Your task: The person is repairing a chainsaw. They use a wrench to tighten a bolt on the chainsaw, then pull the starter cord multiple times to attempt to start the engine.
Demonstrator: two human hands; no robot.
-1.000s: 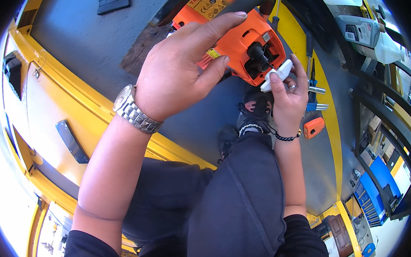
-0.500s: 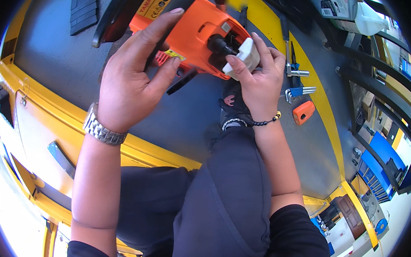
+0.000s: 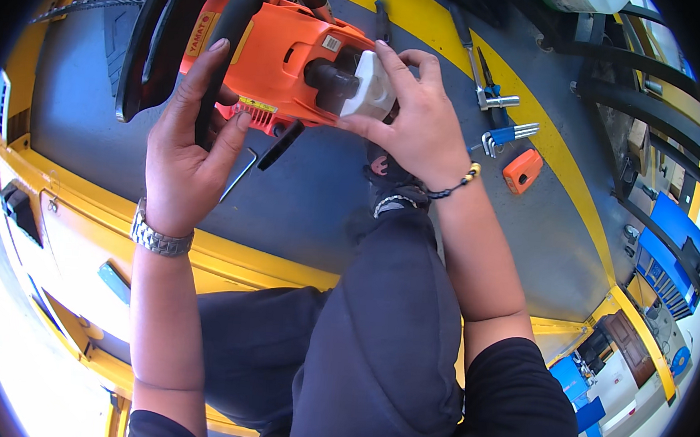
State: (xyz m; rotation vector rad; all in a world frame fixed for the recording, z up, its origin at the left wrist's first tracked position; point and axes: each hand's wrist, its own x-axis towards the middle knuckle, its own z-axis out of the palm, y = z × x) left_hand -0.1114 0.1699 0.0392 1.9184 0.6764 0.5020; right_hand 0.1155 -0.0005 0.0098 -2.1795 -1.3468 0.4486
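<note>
Pinching the likely light, stiff white block (image 3: pixel 372 89) by its edges, the right hand (image 3: pixel 427 131) has the orange chainsaw (image 3: pixel 268 57) just beyond its fingertips, while the left hand (image 3: pixel 181 156) curls fingers around the black handle (image 3: pixel 228 31), probably the surest hold for that heavier body.

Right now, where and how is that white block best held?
Probably pinch the white block by two opposite edges, coming from the right. Its left side faces the black tube of the chainsaw, leaving its right side for the right hand, which holds it about that way.
</note>
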